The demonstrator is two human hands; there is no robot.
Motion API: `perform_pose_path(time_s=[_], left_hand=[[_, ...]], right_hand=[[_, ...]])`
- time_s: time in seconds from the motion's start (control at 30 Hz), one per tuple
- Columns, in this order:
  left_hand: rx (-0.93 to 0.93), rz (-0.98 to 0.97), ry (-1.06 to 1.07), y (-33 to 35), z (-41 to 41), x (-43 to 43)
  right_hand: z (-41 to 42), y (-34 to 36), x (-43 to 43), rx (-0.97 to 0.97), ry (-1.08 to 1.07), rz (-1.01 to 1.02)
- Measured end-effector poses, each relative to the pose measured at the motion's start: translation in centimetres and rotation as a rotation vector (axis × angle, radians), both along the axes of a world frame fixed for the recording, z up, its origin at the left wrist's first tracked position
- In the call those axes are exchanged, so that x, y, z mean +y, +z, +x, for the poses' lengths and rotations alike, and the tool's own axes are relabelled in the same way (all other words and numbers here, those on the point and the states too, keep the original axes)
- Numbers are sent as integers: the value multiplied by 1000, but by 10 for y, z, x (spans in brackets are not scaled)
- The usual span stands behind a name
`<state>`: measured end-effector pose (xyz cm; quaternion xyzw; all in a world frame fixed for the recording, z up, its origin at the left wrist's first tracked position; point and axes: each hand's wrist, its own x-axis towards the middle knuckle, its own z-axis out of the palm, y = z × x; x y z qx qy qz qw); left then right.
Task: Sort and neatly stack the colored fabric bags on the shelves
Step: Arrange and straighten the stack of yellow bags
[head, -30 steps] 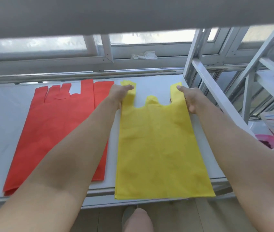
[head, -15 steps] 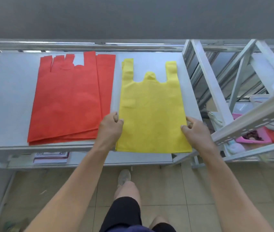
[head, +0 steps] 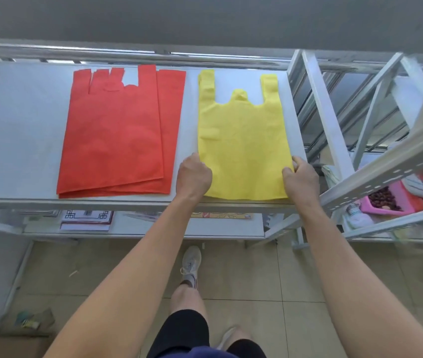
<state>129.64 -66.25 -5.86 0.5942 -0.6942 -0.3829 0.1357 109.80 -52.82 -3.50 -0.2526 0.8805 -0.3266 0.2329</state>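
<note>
Step in hand, by the look of it: squaring one bag in its place. Left hand (head: 193,175), centre of the frame, fingers curled at the lower left edge of the yellow non-woven fabric vest bag (head: 242,140) — seemingly gripping it, the pinch itself hidden under the knuckles. Right hand (head: 301,178), right of centre, thumb on top, pinching the lower right edge. Best done with equal pull from both sides, hem kept parallel to the front lip of the white metal shelf board (head: 16,125), then smoothed flat before letting go; thin cloth, likely to ripple if tugged from one side.

Left of centre: stack of red non-woven fabric vest bags (head: 117,135), flat, lower corners fanned out of line — worth truing up. Beside it, past a strip of bare shelf: the yellow one, flat, faintly creased, two handles and a small middle tab towards the top of the frame, hem reaching the front lip.
</note>
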Motion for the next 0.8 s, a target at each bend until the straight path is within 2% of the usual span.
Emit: perform_pose_path(time_s=[0.2,0.4,0.47,0.57,0.7,0.8], left_hand=[[72,24,23,3,16,15],[-24,-75,-95,37,62,63],[-38,-139,-138,54,86,81],[-51,-217,-142,79,128,97],[-73,-227,-124,94,186,98],[-112,-219,-161,92,217,77]], right_hand=[[7,-2,7,5,22,-10],[24,35,39,173,167,-31],[44,49,61,220,252,-75],[84,73,85,186,330,-110],[137,102,90,147,380,-166],[169,113,77,148,449,-107]])
